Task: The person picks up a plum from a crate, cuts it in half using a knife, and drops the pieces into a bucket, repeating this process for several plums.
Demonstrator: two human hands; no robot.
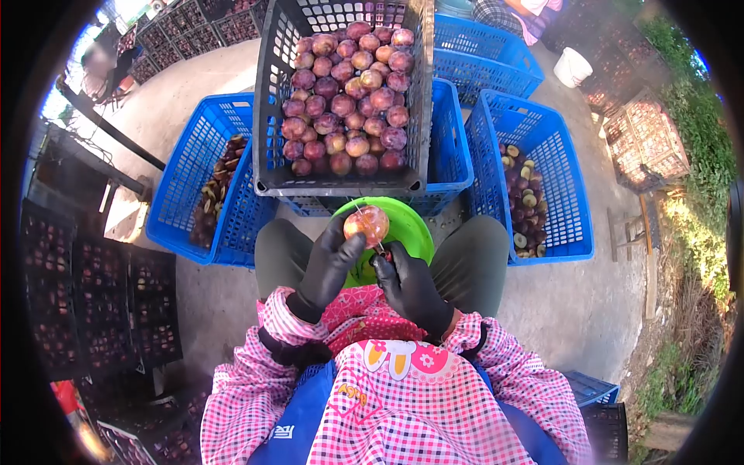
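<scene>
My left hand [329, 260], in a black glove, is closed around a reddish plum [368, 222] held up in front of me. My right hand [412, 287], also black-gloved, grips a small knife [382, 249]; its thin blade seems to lie against the plum, and most of the handle is hidden in the fist. Under both hands, a bright green basin [418, 232] sits between my knees, its contents mostly covered. Just beyond it, a black crate [418, 182] full of whole plums [349, 101] rests on a blue crate [453, 147].
Blue crates with cut plums stand at left [178, 229] and right [570, 240]. Another blue crate [496, 58] and a white bucket [573, 67] are farther back. Stacked dark fruit crates [101, 294] line the left side. Other people [97, 74] sit in the background.
</scene>
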